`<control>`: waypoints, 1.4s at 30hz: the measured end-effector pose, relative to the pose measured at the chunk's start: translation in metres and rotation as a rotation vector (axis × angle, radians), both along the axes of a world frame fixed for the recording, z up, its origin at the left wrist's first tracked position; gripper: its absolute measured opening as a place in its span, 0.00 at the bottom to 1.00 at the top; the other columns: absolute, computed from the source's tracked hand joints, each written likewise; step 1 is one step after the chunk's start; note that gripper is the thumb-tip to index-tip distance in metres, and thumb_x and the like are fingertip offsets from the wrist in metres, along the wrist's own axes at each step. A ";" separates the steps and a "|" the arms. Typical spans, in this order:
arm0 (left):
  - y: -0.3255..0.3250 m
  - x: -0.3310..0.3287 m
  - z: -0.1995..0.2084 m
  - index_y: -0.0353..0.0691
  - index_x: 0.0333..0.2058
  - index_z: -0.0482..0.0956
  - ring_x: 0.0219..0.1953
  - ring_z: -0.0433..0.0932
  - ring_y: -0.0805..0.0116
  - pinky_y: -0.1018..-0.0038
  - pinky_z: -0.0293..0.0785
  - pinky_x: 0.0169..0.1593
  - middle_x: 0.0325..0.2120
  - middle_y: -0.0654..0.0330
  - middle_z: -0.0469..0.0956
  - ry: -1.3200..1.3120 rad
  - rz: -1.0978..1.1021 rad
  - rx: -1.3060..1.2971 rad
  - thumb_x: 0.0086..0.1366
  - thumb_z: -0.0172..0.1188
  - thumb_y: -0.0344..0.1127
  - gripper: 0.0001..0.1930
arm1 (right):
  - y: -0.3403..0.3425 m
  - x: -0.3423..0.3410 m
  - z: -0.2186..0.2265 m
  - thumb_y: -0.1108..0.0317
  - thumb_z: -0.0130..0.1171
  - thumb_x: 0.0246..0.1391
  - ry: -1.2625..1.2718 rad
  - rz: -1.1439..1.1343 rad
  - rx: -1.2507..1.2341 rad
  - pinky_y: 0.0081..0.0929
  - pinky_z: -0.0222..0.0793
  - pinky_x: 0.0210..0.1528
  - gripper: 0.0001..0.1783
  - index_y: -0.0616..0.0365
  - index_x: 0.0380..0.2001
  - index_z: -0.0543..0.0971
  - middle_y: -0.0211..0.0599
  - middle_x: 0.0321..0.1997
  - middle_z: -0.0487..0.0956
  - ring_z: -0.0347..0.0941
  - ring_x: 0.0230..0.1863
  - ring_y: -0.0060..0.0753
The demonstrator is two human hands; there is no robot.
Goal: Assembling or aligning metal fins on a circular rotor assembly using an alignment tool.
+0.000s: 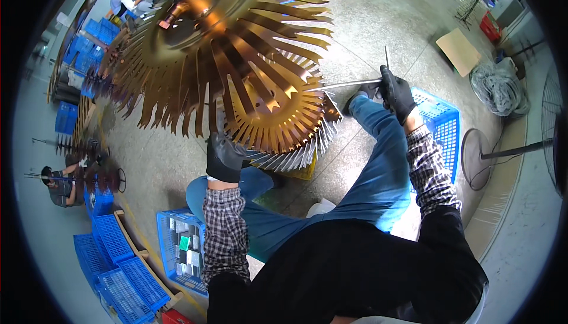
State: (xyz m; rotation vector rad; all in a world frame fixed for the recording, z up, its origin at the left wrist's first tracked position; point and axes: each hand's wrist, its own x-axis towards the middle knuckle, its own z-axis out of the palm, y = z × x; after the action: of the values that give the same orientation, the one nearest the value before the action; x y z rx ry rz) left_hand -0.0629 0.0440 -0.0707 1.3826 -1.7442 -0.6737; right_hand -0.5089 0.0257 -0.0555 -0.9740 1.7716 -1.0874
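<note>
Speckled grey floor runs wide past the right hand, so most of the elbow room is up front and to the right, out to a flat cardboard sheet and a bundle of clear plastic near the wall. Sides are tighter: one blue crate sits just beside the right forearm with a fan stand's round base past it, and another blue crate with small blocks in it is just left of the left forearm.

Big gold bladed wheel takes up the upper middle, its forked blade tips hanging above the left hand. Smaller gold wheel is below it, between the two hands and closer to the left. That black-gloved left hand is right by the lower blades; can't tell if the fingers are gripping. Right hand, also gloved, is closed around a thin metal rod, which points left toward the smaller wheel.
</note>
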 end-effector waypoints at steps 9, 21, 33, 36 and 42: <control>0.002 0.010 0.002 0.39 0.67 0.68 0.43 0.86 0.55 0.68 0.83 0.45 0.49 0.49 0.83 -0.230 -0.049 -0.314 0.69 0.64 0.35 0.30 | -0.009 -0.002 0.021 0.31 0.47 0.67 0.050 0.063 0.095 0.22 0.55 0.19 0.41 0.60 0.30 0.88 0.32 0.17 0.75 0.63 0.15 0.24; 0.004 -0.002 0.019 0.33 0.60 0.75 0.46 0.85 0.56 0.67 0.82 0.49 0.49 0.50 0.83 -0.120 -0.142 -0.274 0.68 0.58 0.22 0.21 | -0.014 -0.010 -0.002 0.33 0.45 0.68 0.055 0.010 0.054 0.24 0.55 0.17 0.39 0.58 0.29 0.87 0.32 0.19 0.75 0.61 0.15 0.24; -0.007 -0.001 0.011 0.31 0.58 0.75 0.45 0.85 0.49 0.63 0.82 0.48 0.48 0.46 0.83 -0.258 -0.068 -0.322 0.56 0.62 0.18 0.28 | -0.016 -0.003 0.013 0.39 0.40 0.70 0.071 0.056 0.292 0.26 0.56 0.18 0.37 0.58 0.28 0.86 0.31 0.20 0.71 0.60 0.16 0.25; -0.010 -0.005 0.015 0.30 0.58 0.75 0.46 0.84 0.48 0.62 0.82 0.49 0.48 0.45 0.83 -0.252 -0.089 -0.301 0.54 0.63 0.18 0.29 | -0.013 -0.001 0.018 0.40 0.40 0.70 0.044 0.031 0.317 0.27 0.57 0.19 0.37 0.58 0.28 0.86 0.30 0.20 0.70 0.60 0.17 0.25; -0.016 0.006 -0.008 0.31 0.59 0.75 0.49 0.83 0.49 0.62 0.80 0.53 0.51 0.45 0.82 -0.213 -0.075 -0.275 0.53 0.63 0.18 0.30 | -0.013 0.000 0.016 0.40 0.40 0.70 0.051 0.081 0.313 0.28 0.57 0.20 0.37 0.59 0.28 0.86 0.31 0.20 0.69 0.60 0.18 0.26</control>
State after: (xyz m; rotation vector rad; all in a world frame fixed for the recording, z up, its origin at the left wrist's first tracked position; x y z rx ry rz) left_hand -0.0569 0.0282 -0.0785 1.2381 -1.9804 -0.3172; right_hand -0.5089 0.0131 -0.0397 -0.8766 1.8580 -0.7128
